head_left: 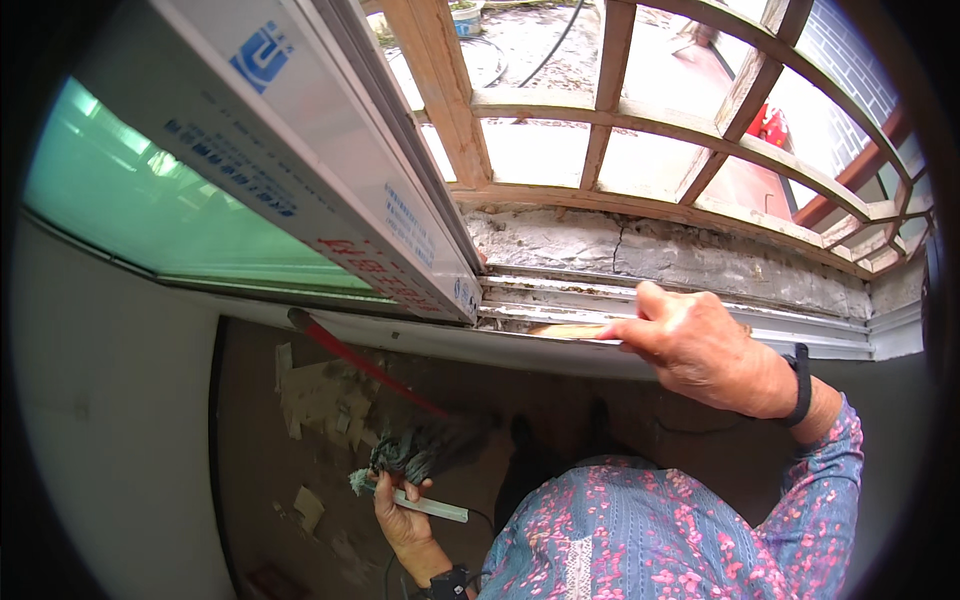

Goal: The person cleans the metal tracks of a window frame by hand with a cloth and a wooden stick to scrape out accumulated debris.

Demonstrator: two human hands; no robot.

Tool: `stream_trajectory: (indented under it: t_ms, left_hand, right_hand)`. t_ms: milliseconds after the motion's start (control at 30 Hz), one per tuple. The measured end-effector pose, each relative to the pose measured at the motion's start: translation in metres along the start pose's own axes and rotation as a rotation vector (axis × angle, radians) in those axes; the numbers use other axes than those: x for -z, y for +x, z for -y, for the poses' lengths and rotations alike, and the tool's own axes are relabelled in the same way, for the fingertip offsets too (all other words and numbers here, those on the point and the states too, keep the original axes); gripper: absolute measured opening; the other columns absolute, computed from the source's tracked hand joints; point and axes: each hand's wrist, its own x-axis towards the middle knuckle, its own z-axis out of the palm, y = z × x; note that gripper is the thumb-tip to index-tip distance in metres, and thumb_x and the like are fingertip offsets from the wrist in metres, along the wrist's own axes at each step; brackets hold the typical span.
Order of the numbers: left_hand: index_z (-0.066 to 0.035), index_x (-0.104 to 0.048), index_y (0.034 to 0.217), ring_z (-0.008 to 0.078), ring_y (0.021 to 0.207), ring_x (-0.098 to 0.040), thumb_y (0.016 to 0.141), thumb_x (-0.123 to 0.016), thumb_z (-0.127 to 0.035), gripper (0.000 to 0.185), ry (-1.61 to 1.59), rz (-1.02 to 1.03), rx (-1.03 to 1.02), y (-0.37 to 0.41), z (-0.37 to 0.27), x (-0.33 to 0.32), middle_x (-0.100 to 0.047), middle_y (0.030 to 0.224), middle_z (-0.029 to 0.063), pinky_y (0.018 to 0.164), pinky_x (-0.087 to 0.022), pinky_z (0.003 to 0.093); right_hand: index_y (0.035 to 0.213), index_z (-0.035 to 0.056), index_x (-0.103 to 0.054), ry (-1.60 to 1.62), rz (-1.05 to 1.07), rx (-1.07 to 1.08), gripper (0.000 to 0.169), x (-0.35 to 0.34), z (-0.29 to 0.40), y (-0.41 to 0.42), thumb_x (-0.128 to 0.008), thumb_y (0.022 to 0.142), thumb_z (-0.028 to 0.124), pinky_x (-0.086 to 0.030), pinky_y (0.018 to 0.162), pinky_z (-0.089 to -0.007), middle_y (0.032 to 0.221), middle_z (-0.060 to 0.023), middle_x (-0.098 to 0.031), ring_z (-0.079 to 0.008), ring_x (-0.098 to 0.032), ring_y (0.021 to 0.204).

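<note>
My right hand (686,349) grips a thin wooden stick (570,330), its far end down in the dirty channel of the sliding window's track (585,298). Crumbs of dirt lie along the grooves. Low in front of my body, my left hand (405,517) holds a dark, crumpled rag (405,454) together with a small brush that has a white handle (435,506) and pale green bristles (358,481). The window sash frame (390,217), covered in printed film, stands at the left end of the exposed track.
A wooden lattice grille (600,116) stands beyond a cracked cement sill (675,251). Green-tinted glass (187,210) fills the sash at left. A red-handled tool (367,367) leans against the wall below the window. Torn cardboard (330,397) lies on the floor.
</note>
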Motion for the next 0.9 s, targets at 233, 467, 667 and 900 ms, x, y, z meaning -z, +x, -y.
stream_trajectory:
  t_ms: [233, 467, 667, 900]
  left_hand:
    - [-0.007, -0.059, 0.092, 0.0106, 0.048, -0.048, 0.083, -0.058, -0.018, 0.014, 0.022, 0.023, 0.006, 0.018, -0.011, 0.003, -0.061, 0.076, 0.0013, 0.056, -0.054, 0.0362]
    - [-0.008, -0.058, 0.090, 0.0117, 0.050, -0.048, 0.084, -0.057, -0.019, 0.013, -0.011, 0.032, -0.003, 0.027, -0.018, 0.008, -0.060, 0.076, 0.0020, 0.057, -0.052, 0.0375]
    - [-0.008, -0.059, 0.090, 0.0116, 0.049, -0.048, 0.084, -0.057, -0.018, 0.012, -0.013, 0.024, 0.008, 0.028, -0.014, 0.005, -0.060, 0.076, 0.0018, 0.058, -0.053, 0.0365]
    - [-0.007, -0.059, 0.091, 0.0114, 0.049, -0.048, 0.084, -0.057, -0.018, 0.013, -0.035, 0.004, 0.000, 0.022, -0.009, -0.002, -0.061, 0.076, 0.0018, 0.058, -0.055, 0.0356]
  right_hand:
    - [0.097, 0.0075, -0.058, 0.059, -0.030, 0.053, 0.038, -0.014, 0.012, 0.023, -0.056, 0.061, -0.002, -0.045, 0.054, -0.0391, 0.078, -0.0135, -0.047, -0.0299, -0.054, 0.068]
    - [0.096, 0.0053, -0.057, 0.113, -0.077, 0.099, 0.036, -0.030, 0.011, 0.037, -0.056, 0.061, -0.002, -0.045, 0.054, -0.0393, 0.078, -0.0134, -0.047, -0.0302, -0.054, 0.070]
    - [0.098, 0.0058, -0.055, 0.217, -0.125, 0.115, 0.034, -0.037, 0.005, 0.033, -0.054, 0.065, -0.003, -0.047, 0.054, -0.0381, 0.077, -0.0132, -0.045, -0.0298, -0.053, 0.068]
    - [0.100, 0.0078, -0.055, 0.242, -0.107, 0.117, 0.034, -0.038, -0.002, 0.027, -0.053, 0.068, -0.003, -0.047, 0.053, -0.0382, 0.078, -0.0133, -0.045, -0.0298, -0.053, 0.064]
